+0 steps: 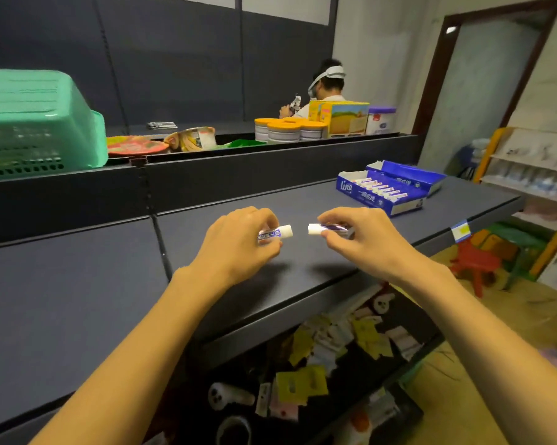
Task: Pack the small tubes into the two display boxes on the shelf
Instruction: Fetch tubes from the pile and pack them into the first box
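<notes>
With a small tube pinched in the left hand (238, 242) and another in the right hand (354, 239), caps facing over the shelf (78, 300), both seemingly await carrying rightward into the display boxes (389, 187).

"Line" in white on the blue front wall of the nearer display box (364, 195).

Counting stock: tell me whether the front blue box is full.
Not full. The front blue cardboard display box shows a row of small white tubes, with empty space at its left end.
</notes>
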The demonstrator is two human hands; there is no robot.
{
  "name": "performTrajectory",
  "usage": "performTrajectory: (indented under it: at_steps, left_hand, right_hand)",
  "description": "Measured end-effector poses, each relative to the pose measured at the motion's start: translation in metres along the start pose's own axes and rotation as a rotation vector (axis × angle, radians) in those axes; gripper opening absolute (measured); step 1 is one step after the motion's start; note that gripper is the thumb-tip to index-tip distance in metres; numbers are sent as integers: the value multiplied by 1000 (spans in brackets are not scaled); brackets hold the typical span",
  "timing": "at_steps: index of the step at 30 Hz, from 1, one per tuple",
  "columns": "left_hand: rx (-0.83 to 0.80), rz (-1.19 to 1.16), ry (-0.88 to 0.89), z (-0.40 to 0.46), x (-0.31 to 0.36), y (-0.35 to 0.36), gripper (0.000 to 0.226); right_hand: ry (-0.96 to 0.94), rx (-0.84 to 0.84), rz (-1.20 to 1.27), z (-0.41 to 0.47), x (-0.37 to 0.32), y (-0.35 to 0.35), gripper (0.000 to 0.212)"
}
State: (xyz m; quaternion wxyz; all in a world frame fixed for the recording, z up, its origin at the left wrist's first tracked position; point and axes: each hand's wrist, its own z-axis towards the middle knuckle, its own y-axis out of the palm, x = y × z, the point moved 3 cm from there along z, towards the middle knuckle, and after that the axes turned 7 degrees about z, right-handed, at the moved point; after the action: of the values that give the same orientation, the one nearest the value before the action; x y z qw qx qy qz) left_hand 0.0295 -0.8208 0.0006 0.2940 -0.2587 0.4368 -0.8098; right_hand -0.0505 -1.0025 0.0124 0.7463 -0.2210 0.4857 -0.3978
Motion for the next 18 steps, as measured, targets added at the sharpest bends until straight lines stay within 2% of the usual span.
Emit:
performTrajectory:
  at_steps: [11, 18]
  left_hand:
    - [-29, 46, -46, 112, 101, 83, 22]
    - [81, 21, -175, 160, 167, 122, 25]
  right_hand:
    - [-15, -26, 2, 39, 154, -85, 35]
    - [-46, -102, 27, 68, 238, -146, 31]
